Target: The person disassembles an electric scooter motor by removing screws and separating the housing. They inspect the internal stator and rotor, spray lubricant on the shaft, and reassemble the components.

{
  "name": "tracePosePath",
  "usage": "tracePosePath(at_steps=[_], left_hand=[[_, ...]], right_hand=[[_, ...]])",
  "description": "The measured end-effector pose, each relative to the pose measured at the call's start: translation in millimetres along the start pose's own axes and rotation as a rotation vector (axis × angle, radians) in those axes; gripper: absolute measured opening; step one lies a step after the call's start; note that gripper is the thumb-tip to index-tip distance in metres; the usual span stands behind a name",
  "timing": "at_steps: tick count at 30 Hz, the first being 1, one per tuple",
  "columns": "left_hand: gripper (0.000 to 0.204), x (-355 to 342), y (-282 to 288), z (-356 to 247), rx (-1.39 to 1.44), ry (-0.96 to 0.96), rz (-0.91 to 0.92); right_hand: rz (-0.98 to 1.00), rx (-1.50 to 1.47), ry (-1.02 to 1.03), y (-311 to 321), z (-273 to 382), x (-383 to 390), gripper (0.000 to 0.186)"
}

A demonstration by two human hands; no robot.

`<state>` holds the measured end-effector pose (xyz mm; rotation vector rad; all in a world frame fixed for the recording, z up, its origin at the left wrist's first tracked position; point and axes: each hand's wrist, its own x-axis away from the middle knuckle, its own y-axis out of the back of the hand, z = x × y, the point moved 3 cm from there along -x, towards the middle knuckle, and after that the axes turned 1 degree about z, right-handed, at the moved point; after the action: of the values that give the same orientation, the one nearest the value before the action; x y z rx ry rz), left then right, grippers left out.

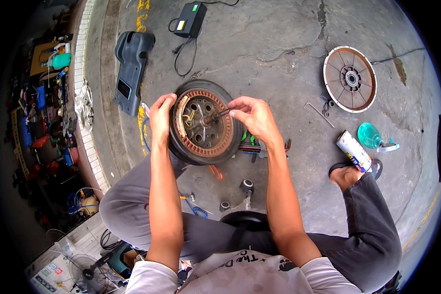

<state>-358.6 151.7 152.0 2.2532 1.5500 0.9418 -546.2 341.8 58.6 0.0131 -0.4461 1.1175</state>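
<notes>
A hub motor wheel with a black tyre (236,139) stands tilted between my knees, its open side facing me. Inside is a ring of rusty, coppery motor core (201,149), with yellow wires (188,117) beside the hub. My left hand (160,117) grips the tyre's left edge, thumb near the rim. My right hand (257,117) pinches the end of the axle (217,116), which sticks out from the hub's middle. The wheel's far side is hidden.
Right lie a round motor cover (339,88), a hex key (319,114), a spray can (353,151) and a green spray bottle (371,135). A black charger (190,19) and a dark plastic housing (131,73) lie far left. Tools (252,147) lie beyond my legs.
</notes>
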Motion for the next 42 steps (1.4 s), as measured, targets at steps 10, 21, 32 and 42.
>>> tracePosePath(at_steps=[10,21,32,42], left_hand=[[0.038,-2.1,3.3,4.7,-0.026,-0.009,0.002],[0.039,-10.0,12.3,21.5,0.068,-0.017,0.034],[0.033,-11.3,17.0,29.0,0.142,0.024,0.048],[0.033,-9.8,17.4,26.7,0.088,0.03,0.034]], right_hand=[[0.118,-0.021,0.018,0.6,-3.4,-3.5,0.018],[0.247,-0.156,0.009,-1.3,-13.3,-2.4,0.02],[0.265,0.142,-0.197,13.3,-82.5,5.2,0.035],[0.209,0.065,-0.217,22.8,-69.9,4.1,0.034]])
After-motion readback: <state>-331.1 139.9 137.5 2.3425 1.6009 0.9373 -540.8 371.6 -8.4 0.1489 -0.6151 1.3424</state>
